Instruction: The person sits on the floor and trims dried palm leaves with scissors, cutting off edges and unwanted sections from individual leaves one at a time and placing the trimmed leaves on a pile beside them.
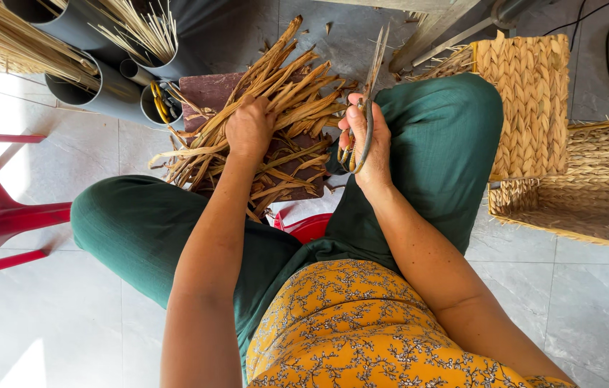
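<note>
Pinning the bundle of dried fibre strips on the dark board between the knees with the clenched left hand, steadying it (strips fanning outward); right hand gripping long scissors, blades up, clear of the strips.

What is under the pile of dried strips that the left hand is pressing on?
A dark reddish-brown board shows beneath the dried strips under the left hand. Its middle is covered, so anything else lying there is hidden.

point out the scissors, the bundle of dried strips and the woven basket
scissors (370, 86): head view, on the blades above the right hand
bundle of dried strips (297, 97): head view, on its middle
woven basket (534, 100): head view, on its plaited side
</note>
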